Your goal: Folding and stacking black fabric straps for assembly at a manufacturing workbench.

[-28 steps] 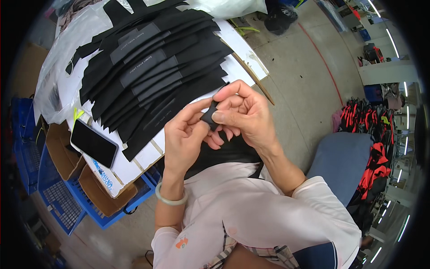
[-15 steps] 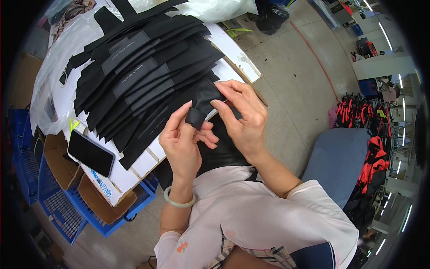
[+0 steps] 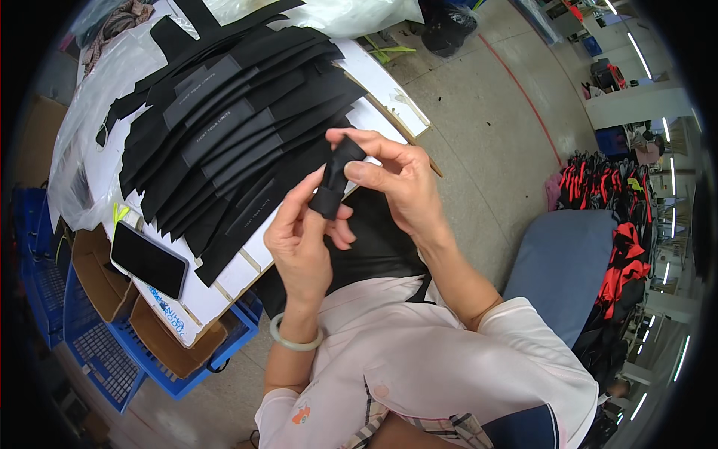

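Between my two hands, just past the table's near edge, is a small piece of black cloth point(image 3: 340, 170). Its lower end wraps around the thumb of my left hand point(image 3: 299, 247), whose fingers close about it from the side. My right hand point(image 3: 404, 179) pinches the upper end between thumb and fingers. Beyond them lies a fanned pile of black fabric panels point(image 3: 247, 135), some with dark patches and pale lettering, on a white tabletop point(image 3: 228, 283). A pale bangle point(image 3: 298, 344) circles my left wrist.
A dark-screened phone point(image 3: 149, 258) rests on the table's left corner. Below it, cardboard boxes point(image 3: 161, 337) sit in blue plastic crates point(image 3: 179, 383). Clear plastic sheeting point(image 3: 71, 165) drapes the far left. At right are a blue-grey padded surface point(image 3: 557, 273) and red-and-black garments point(image 3: 598, 183).
My right hand has shifted slightly left and its thumb now presses across the cloth. The cloth, spread out before, is now gathered narrower above my left thumb.
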Motion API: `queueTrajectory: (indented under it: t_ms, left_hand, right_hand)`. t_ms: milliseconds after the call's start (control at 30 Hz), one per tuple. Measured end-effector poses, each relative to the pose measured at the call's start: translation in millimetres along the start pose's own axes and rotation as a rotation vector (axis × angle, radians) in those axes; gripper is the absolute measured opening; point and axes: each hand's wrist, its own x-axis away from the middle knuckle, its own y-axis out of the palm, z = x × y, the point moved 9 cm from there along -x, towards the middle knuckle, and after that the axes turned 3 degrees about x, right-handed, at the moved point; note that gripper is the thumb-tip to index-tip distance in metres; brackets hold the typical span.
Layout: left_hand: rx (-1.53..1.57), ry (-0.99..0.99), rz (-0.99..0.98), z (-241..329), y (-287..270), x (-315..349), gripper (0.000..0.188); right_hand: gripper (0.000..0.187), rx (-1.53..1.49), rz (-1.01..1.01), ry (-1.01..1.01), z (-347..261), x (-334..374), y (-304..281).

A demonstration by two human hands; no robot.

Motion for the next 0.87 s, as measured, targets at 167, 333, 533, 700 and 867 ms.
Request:
queueTrajectory:
  t_ms: [167, 333, 533, 700, 867]
  left_hand:
    - [-0.142, 0.135, -0.034, 29, -16, -12, 0.023]
    - [-0.366, 0.23, -0.116, 44, -17, -18, 0.022]
    - [0.465, 0.005, -0.246, 16, 15, -19, 0.052]
    - [0.462, -0.042, -0.273, 14, 11, -29, 0.032]
    - [0.314, 0.061, -0.623, 23, 29, -22, 0.03]
  right_hand:
    - [0.019, -0.245, -0.227, 0.15, 9, 12, 15]
    - [0.025, -0.081, -0.264, 0.315, 12, 30, 24]
    - [0.02, 0.088, -0.262, 0.477, 34, 43, 45]
    - [0.016, 0.667, -0.289, -0.097, 19, 40, 53]
    - [0.025, -0.408, -0.68, 0.707, 62, 55, 87]
